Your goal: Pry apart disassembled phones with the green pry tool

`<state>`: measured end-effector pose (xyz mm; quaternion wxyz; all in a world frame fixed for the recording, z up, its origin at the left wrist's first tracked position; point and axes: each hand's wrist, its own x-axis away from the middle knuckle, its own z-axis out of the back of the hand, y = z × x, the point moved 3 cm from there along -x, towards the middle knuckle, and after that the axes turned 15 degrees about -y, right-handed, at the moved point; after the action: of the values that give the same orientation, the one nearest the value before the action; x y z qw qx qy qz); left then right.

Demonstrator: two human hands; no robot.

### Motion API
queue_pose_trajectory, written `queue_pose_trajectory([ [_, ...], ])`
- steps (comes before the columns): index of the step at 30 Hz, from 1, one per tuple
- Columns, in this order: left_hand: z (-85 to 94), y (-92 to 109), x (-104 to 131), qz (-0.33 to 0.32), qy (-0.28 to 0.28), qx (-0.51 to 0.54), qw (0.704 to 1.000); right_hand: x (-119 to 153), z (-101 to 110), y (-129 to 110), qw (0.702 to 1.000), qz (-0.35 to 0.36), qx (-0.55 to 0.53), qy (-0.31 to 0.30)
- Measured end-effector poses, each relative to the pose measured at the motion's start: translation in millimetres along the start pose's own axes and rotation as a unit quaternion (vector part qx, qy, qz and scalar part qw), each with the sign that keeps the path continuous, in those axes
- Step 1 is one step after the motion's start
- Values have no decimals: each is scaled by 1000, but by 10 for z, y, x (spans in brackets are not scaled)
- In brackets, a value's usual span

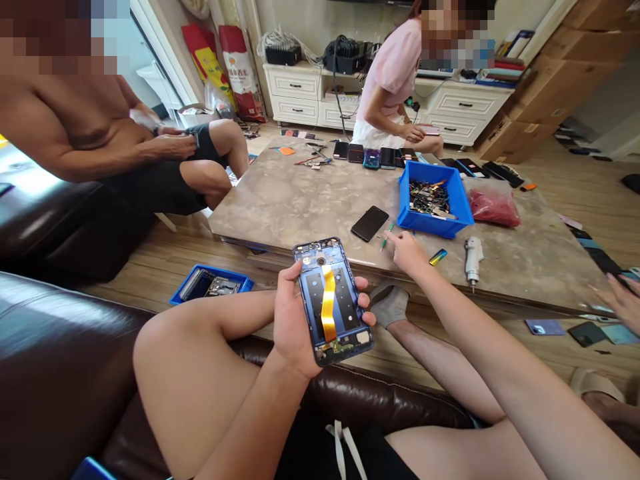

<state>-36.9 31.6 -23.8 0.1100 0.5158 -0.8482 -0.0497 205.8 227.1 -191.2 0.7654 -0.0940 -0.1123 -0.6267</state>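
My left hand is wrapped round an opened phone body, held tilted above my lap. Its blue inner frame shows, with a yellow flex cable running down the middle and a small green board at the lower end. Stretched over the table's near edge, my right hand has its fingertips at a thin green tool, which they partly cover and appear to pinch. Just left of that tool lies a black phone. To the right are a small shiny yellow-blue piece and a white handheld electric screwdriver.
On the stone-topped table stand a blue bin of small parts and a red bag. Several phones line the far edge. Another blue bin is on the floor. Two people sit nearby; another person's hand shows at right.
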Motion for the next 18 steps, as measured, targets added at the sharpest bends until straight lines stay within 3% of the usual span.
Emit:
queue_pose_trajectory([
  [6, -52, 36, 75, 20, 21, 4, 1000, -225, 231, -183, 990, 99, 64, -74],
  [10, 0, 61, 150, 11, -11, 14, 1000, -180, 357, -170, 983, 164, 42, -74],
  [14, 72, 88, 196, 2, -12, 12, 1000, 48, 544, -91, 979, 196, -53, 14],
  [16, 85, 115, 198, -1, 9, 3, 1000, 271, 719, -88, 970, 183, -124, 103],
  [18, 81, 147, 186, -9, 31, -2, 999, 624, 928, -172, 942, 156, -207, 214],
])
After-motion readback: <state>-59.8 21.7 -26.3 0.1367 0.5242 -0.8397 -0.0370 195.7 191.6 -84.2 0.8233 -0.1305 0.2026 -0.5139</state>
